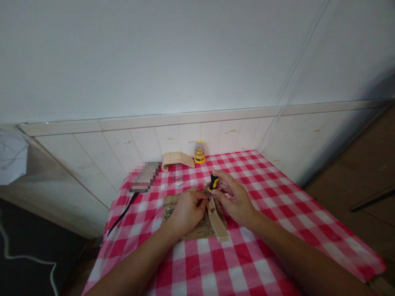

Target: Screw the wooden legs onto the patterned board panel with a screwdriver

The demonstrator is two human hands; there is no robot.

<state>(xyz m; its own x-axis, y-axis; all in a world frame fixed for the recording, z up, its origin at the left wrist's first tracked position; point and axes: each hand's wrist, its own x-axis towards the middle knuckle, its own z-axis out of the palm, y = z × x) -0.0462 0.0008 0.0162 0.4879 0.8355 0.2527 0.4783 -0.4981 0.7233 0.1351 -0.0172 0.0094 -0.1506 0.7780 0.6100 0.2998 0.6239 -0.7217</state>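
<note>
My right hand [234, 197] grips a yellow and black screwdriver [213, 182], its handle up and its tip pointing down at a pale wooden piece [218, 224]. The fingers of my left hand [191, 207] are pinched together close to the screwdriver's tip, at the wood's upper part. Whatever those fingertips hold is too small to make out. The wooden piece lies on a brown printed cardboard sheet [193, 236], and a dark metal fitting [212, 211] shows on its surface. My hands partly hide the far end of the wood.
A curved wooden part with holes [175, 159] stands near the wall, beside a yellow-based bit case [200, 152]. Several loose screws [179, 179] lie on the red checked tablecloth [203, 263]. A blurred flat object [145, 176] with a black strap lies at the left edge.
</note>
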